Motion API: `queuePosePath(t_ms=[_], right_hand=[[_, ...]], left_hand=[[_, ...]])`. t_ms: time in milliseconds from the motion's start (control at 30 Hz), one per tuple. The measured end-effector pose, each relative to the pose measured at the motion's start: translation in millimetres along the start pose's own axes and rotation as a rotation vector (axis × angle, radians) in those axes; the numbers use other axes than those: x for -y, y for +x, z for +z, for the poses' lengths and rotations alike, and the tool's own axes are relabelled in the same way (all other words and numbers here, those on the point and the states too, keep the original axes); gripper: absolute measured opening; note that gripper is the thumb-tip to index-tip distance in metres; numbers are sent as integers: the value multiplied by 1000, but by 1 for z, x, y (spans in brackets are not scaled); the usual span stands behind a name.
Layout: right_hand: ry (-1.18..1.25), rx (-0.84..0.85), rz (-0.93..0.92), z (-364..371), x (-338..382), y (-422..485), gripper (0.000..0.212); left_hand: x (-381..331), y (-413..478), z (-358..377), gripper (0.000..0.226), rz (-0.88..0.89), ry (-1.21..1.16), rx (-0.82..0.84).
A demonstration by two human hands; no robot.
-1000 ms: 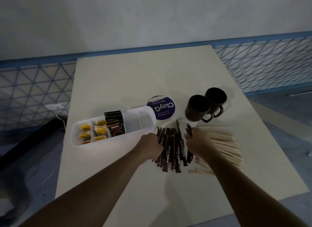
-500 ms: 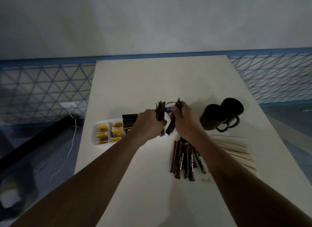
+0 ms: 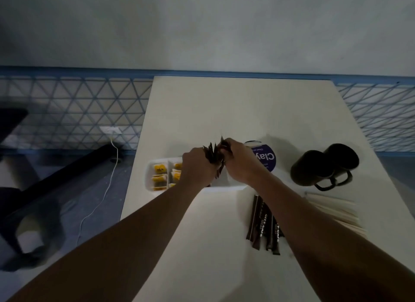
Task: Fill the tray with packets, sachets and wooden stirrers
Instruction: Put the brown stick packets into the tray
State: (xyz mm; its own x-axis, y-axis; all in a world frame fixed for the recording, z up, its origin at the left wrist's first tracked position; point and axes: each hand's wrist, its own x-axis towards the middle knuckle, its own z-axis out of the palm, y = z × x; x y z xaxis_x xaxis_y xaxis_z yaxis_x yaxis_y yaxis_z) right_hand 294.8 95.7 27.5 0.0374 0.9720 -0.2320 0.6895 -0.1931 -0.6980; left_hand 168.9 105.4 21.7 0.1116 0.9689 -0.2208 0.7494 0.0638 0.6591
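Observation:
A white divided tray point(image 3: 150, 178) lies on the table, with yellow packets point(image 3: 160, 169) in its left compartments. Both hands hover over the tray's right half. My left hand point(image 3: 198, 169) is shut on a bundle of dark brown stick sachets point(image 3: 213, 153) held upright. My right hand point(image 3: 241, 164) grips the same bundle from the right. More brown sachets point(image 3: 262, 225) lie loose on the table near my right forearm. A pile of wooden stirrers point(image 3: 334, 209) lies to their right. My hands hide the tray's middle compartments.
Two dark mugs point(image 3: 323, 164) stand side by side at the right. A round purple-labelled lid point(image 3: 267, 159) lies behind the tray. The cream table point(image 3: 235, 108) ends at a blue mesh railing. A white cable point(image 3: 98, 202) and dark furniture are on the floor at left.
Both hands lifted a bundle of sachets off the loose pile and carried it up and left, over the tray. The camera view shifted, so the table sits further right.

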Motion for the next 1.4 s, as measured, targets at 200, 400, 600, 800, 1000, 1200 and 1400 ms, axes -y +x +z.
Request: queuePosePath(t_ms=[200,400,600,800,1000,1200,1400], right_hand=[[-320,157,7,5,0,11,19],[-322,159,20,4,-1,15,23],[-138,25,60,2,-7,13,37],[-40,-68,83,-1,-17,8,42],[62,-158,92,-16,-32,-1,35],[57,-254,107,-38,-54,-21,21],[-62,-295,163,-44,-88,-52,20]], left_hand=[[1,9,6,18,17,127,-17],[5,11,12,12,95,98,-71],[9,10,18,21,120,-30,-186],[8,10,15,48,112,-96,-222],[-3,2,11,40,134,-121,-310],[-22,-24,23,12,196,-166,-64],[-27,-47,60,19,234,-18,326]])
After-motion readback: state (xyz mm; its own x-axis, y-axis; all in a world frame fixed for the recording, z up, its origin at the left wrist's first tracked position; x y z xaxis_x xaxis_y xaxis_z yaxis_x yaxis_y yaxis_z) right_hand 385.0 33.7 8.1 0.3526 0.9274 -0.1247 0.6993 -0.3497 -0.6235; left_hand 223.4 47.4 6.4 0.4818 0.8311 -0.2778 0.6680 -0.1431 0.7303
